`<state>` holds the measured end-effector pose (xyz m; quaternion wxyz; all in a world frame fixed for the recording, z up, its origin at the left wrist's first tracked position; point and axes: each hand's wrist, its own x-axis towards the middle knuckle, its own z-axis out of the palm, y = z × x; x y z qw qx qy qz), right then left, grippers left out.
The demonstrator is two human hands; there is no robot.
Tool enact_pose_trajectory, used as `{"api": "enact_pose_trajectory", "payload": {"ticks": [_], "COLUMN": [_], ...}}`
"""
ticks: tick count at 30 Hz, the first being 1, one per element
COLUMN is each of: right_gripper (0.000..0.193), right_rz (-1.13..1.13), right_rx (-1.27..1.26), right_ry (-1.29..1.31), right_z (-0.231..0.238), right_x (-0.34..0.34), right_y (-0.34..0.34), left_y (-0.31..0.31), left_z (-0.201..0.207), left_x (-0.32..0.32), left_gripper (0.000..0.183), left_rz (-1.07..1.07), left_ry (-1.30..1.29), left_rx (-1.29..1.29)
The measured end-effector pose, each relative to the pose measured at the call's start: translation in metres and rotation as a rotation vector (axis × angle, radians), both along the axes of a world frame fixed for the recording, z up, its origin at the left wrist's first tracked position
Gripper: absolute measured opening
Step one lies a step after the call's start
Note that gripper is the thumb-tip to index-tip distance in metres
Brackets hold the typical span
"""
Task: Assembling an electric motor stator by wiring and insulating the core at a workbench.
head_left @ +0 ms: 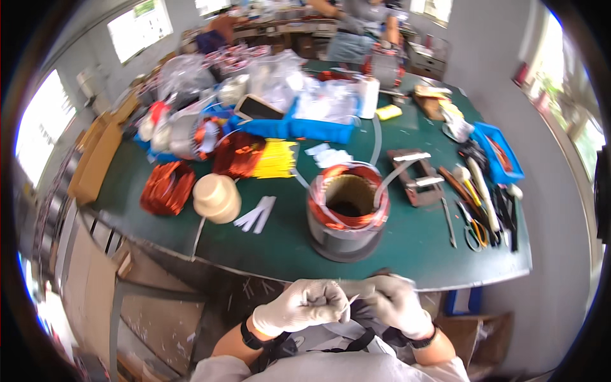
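My left hand (304,307), in a whitish work glove, is closed with its fingers curled in front of my body. A thin white strip (348,311) shows at its fingertips; its full shape is hard to make out. Close beside it, my gloved right hand (396,303) is smeared by motion, so what its fingers do is unclear. Just beyond both hands, a grey motor stator (347,239) stands upright on the green table (280,239). Red-orange copper windings (321,213) ring its top, with pale sleeving tubes (389,181) rising from it.
Left of the stator lie white paper strips (256,215), a cream round former (217,198), copper coils (167,188) and yellow strips (276,158). Scissors (472,235), a mallet and other tools lie right, near a brown metal block (415,178). Blue bins (323,131) stand behind; a person works at the far side.
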<state>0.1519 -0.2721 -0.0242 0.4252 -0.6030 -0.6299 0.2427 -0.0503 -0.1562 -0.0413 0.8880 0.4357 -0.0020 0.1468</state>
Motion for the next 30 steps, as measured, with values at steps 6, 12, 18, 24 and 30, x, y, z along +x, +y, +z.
{"api": "enact_pose_trajectory", "payload": {"ticks": [6, 12, 18, 24, 30], "right_gripper": [0.017, 0.015, 0.020, 0.023, 0.045], "right_rz": [-0.371, -0.792, -1.106, -0.961, -0.950], "right_rx": [-0.270, -0.268, -0.114, -0.119, -0.426], "right_ry": [0.171, -0.103, -0.575, -0.841, -0.630], "right_z": [0.001, 0.022, 0.015, -0.070, -0.100], "right_x": [0.057, 0.139, 0.228, 0.381, 0.412], "right_y": [-0.024, -0.116, -0.088, 0.033, 0.085], "left_y": [0.022, 0.029, 0.025, 0.025, 0.021], "left_z": [-0.006, -0.052, -0.099, -0.113, -0.124], "left_x": [-0.010, 0.021, 0.070, 0.065, 0.060], "left_gripper": [0.023, 0.006, 0.009, 0.009, 0.011], "left_rz": [0.367, 0.353, 0.447, 0.596, 0.642], "left_ry": [-0.057, 0.464, 0.392, 0.233, 0.253], "left_rx": [0.073, 0.661, 1.149, 1.307, 1.400]}}
